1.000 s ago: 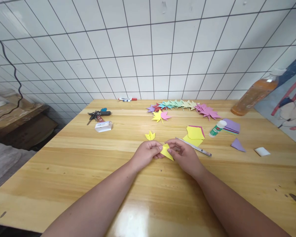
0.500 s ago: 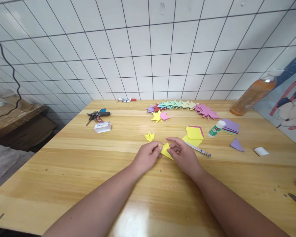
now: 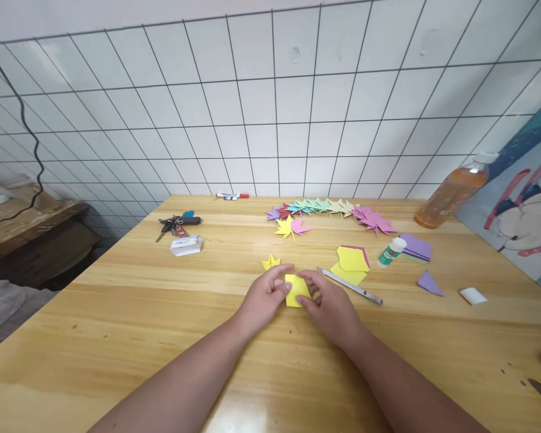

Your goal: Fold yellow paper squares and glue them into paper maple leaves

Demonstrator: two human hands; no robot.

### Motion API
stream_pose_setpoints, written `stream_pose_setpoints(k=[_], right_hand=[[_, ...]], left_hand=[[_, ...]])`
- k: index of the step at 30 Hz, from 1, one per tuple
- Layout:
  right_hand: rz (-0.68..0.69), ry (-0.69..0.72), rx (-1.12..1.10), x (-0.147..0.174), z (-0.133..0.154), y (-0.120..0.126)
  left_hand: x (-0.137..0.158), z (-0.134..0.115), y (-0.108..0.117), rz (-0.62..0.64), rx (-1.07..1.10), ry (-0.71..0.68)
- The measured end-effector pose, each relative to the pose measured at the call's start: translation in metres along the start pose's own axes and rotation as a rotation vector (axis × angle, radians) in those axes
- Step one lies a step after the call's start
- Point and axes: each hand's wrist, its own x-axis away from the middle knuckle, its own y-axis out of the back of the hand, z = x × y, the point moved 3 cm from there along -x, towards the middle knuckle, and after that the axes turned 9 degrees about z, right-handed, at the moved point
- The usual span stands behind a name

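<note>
Between my two hands is a small piece of yellow paper (image 3: 297, 291), roughly square, with faint creases. My left hand (image 3: 265, 296) pinches its left edge, thumb on top. My right hand (image 3: 329, 305) grips its right side, thumb lying on the lower right part. Just beyond my left fingers sits a folded yellow paper piece (image 3: 270, 262) with pointed tips, partly covered by them. To the right of my right hand lies a slim utility knife (image 3: 351, 287), beside a stack of yellow and pink paper squares (image 3: 353, 259).
Folded paper leaves (image 3: 320, 207) line the back, with a yellow one (image 3: 285, 228) in front. At right are a glue stick (image 3: 391, 252), purple paper (image 3: 415, 246), a purple triangle (image 3: 429, 282), an eraser (image 3: 473, 296) and a bottle (image 3: 451, 195). Keys (image 3: 178, 225) and a small box (image 3: 186, 245) lie left.
The yellow paper has turned from a slanted, pointed shape to a flatter, squarer one facing me. Both hands have shifted with it, and the camera view has tilted up.
</note>
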Motion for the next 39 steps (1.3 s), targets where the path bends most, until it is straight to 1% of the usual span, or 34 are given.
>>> stream_pose_setpoints(k=[4,7,11,13,16,18,20,22,23,24,26,27,29,32,36,39], right_hand=[[-0.004,0.016,-0.04,0.002,0.002,0.002],[-0.019,-0.027,-0.085,0.002,0.001,0.003],[-0.002,-0.111,-0.382,-0.001,-0.003,-0.001],[-0.017,-0.106,-0.436,-0.003,-0.004,-0.002],[-0.068,-0.036,-0.357,-0.003,-0.004,0.0],[-0.062,-0.023,-0.293,-0.003,-0.003,0.0],[-0.049,-0.06,-0.26,-0.002,-0.004,0.0],[-0.045,-0.116,-0.292,-0.002,-0.005,0.001],[-0.04,-0.136,-0.326,-0.002,-0.005,0.001],[-0.032,-0.142,-0.357,-0.003,-0.005,0.001],[-0.006,-0.126,-0.394,-0.003,-0.003,0.001],[0.006,-0.113,-0.397,-0.003,-0.001,0.001],[0.026,-0.086,-0.384,-0.003,0.002,0.001],[0.022,-0.059,-0.37,-0.002,0.004,0.001],[-0.026,-0.042,-0.342,-0.001,0.004,0.001],[-0.08,-0.061,-0.289,-0.001,0.002,0.003]], left_hand=[[0.002,0.004,-0.003,-0.007,-0.065,-0.007],[0.002,0.005,-0.005,-0.003,-0.059,-0.014],[-0.001,0.005,0.001,-0.107,-0.026,-0.047],[-0.003,0.006,0.003,-0.113,-0.051,-0.055],[-0.003,0.007,0.002,-0.057,-0.122,-0.056],[0.0,0.005,-0.001,-0.021,-0.168,-0.053],[0.003,-0.002,-0.003,0.009,-0.177,-0.068],[0.006,-0.009,-0.006,0.091,-0.15,-0.087],[0.007,-0.012,-0.006,0.1,-0.131,-0.095],[0.006,-0.013,-0.006,0.091,-0.124,-0.097],[0.005,-0.01,-0.003,0.001,-0.099,-0.075],[0.003,-0.007,-0.003,-0.011,-0.079,-0.06],[0.0,-0.001,-0.003,0.001,-0.048,-0.038],[-0.002,0.004,-0.003,-0.003,-0.061,-0.032],[0.0,0.002,-0.004,-0.032,-0.107,-0.036],[0.001,0.001,-0.005,-0.018,-0.106,-0.045]])
